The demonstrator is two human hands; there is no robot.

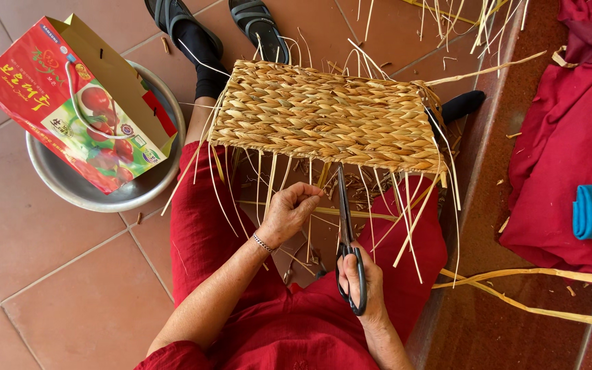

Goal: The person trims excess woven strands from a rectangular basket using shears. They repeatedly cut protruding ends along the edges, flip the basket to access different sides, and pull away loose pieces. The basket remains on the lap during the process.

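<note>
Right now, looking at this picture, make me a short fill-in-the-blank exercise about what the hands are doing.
1. The right hand holds black ____.
2. The left hand pinches a loose ____ hanging from the woven mat.
3. The red gift bag sits in a round ____ basin.
4. The person wears ____ trousers.

Missing words: scissors; strand; metal; red

Right hand (364, 277) holds black scissors (346, 233) under woven mat (327, 116); left hand (289, 209) pinches loose straw (310, 179).
</note>
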